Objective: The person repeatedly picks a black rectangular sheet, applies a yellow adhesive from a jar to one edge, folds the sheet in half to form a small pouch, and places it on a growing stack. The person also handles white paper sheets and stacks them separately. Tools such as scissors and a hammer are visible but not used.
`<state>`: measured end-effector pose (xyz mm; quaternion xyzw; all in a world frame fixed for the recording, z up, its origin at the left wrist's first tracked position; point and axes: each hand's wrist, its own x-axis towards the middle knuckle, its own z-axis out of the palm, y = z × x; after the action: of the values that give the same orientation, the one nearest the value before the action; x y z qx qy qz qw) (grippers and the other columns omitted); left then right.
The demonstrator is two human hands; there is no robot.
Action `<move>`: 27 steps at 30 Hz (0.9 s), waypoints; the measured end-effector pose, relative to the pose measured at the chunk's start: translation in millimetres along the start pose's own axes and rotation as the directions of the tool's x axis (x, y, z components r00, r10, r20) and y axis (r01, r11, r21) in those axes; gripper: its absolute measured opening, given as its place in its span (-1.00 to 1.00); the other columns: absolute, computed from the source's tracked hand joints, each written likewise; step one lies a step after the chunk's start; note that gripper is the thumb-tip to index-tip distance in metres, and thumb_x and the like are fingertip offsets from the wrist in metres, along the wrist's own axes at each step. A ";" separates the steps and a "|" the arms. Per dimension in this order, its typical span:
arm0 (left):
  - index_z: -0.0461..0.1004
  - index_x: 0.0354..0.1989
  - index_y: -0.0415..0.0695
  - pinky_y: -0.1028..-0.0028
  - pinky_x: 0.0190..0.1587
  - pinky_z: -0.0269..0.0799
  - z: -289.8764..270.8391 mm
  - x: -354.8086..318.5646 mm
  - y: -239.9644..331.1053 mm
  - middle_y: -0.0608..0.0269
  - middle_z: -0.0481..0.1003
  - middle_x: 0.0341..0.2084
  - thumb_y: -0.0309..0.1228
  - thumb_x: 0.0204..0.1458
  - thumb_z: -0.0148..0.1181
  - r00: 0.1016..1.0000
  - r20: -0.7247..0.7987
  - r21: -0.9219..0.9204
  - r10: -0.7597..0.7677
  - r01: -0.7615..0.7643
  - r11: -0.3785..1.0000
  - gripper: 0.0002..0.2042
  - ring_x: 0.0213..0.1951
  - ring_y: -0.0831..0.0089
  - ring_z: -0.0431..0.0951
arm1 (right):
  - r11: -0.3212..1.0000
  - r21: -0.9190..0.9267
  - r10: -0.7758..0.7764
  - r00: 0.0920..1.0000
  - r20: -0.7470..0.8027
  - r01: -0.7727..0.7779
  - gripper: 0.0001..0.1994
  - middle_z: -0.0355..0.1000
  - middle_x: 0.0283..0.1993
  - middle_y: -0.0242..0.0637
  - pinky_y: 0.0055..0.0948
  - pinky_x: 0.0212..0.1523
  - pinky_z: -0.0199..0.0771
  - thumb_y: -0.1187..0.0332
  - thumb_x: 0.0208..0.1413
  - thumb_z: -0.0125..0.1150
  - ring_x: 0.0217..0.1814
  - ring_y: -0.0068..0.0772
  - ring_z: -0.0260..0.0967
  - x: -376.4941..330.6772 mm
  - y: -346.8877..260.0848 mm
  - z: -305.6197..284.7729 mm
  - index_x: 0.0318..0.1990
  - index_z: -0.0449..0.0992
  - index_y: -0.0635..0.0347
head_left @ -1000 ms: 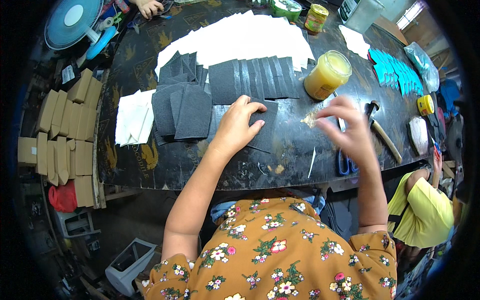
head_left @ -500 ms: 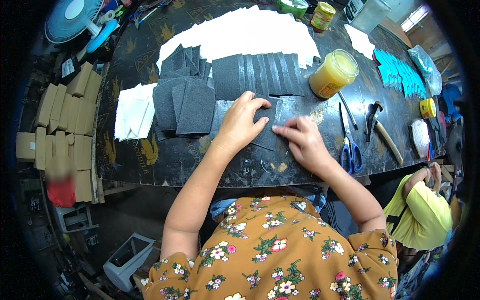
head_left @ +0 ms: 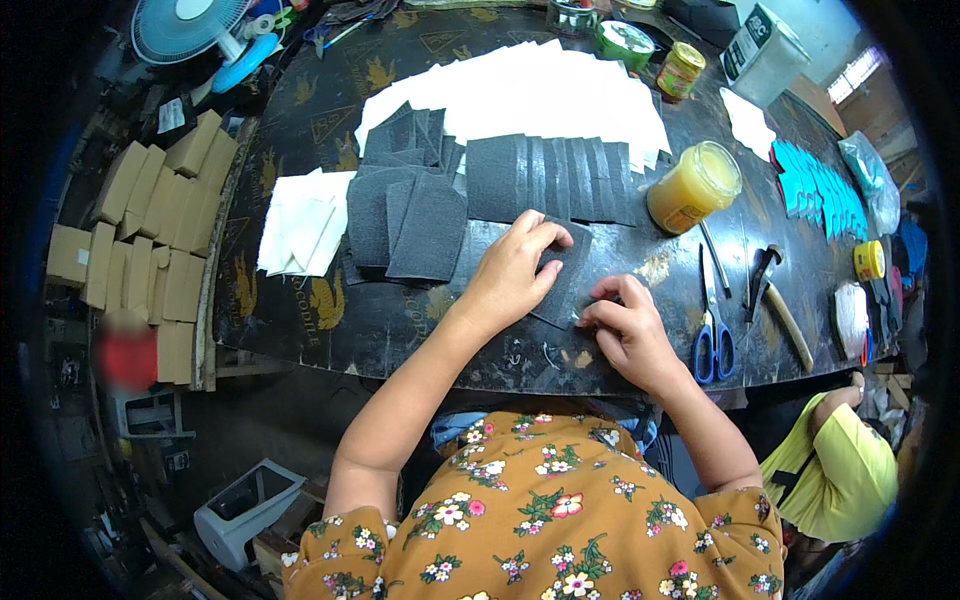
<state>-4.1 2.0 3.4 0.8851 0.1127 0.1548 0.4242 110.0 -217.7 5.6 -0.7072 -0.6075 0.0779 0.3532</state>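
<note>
On the black tabletop, my left hand rests its thumb and fingertips, spread apart, on a dark grey fabric piece. Close to that piece's near right corner is my right hand, thumb and forefinger pinched. A tiny pale bit shows at those fingertips, too small to name. Just beyond my left hand lies an overlapping row of dark grey fabric pieces. To its left sits a looser stack of dark grey pieces. A thin dark strip lies below my left hand.
An open jar of yellowish paste stands at the right, near blue-handled scissors and a hammer. White sheets spread behind, with more white pieces at left. Turquoise cut pieces lie far right. A person in yellow is beyond the table edge.
My right hand has drawn a little toward me, away from my left thumb. My left hand keeps its place on the grey piece. The whole view has shifted slightly.
</note>
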 end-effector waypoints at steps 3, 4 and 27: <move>0.56 -0.04 -0.21 0.23 0.29 0.47 -36.1 7.9 -3.8 0.02 0.57 0.01 -0.57 0.14 0.31 0.954 -0.271 -0.033 0.129 -0.143 0.989 -0.78 0.12 0.08 0.60 | 0.968 0.148 0.213 0.974 -0.073 -0.201 -0.52 0.42 0.08 -0.12 -0.21 0.11 0.54 0.72 0.04 0.22 0.07 -0.10 0.48 -12.1 -0.3 -0.2 0.12 0.66 0.10; 0.55 -0.05 -0.22 0.21 0.25 0.48 -51.5 18.7 -10.2 0.02 0.56 0.00 -0.59 0.12 0.30 0.940 -0.335 -0.067 0.064 -0.091 0.994 -0.78 0.09 0.04 0.60 | 0.959 0.186 0.239 0.964 -0.121 -0.214 -0.51 0.41 0.10 -0.10 -0.29 0.08 0.60 0.74 0.12 0.17 0.03 -0.17 0.51 -14.3 0.8 0.9 0.20 0.61 0.14; 0.50 0.33 -0.10 0.11 0.25 0.45 -96.9 -33.9 -3.3 0.07 0.51 0.11 -0.40 -0.12 0.68 0.919 -0.375 0.612 -0.124 0.346 0.711 -0.26 0.21 0.03 0.49 | 0.952 0.205 0.238 0.971 -0.035 -0.226 -0.50 0.45 0.12 -0.07 -0.23 0.07 0.63 0.53 0.19 0.43 0.02 -0.14 0.55 -15.5 -0.4 -10.1 0.31 0.53 0.20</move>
<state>-71.6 62.2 52.2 0.9202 0.3381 0.1834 0.0726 111.2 -236.0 8.4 -0.7366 -0.4987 0.1582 0.4287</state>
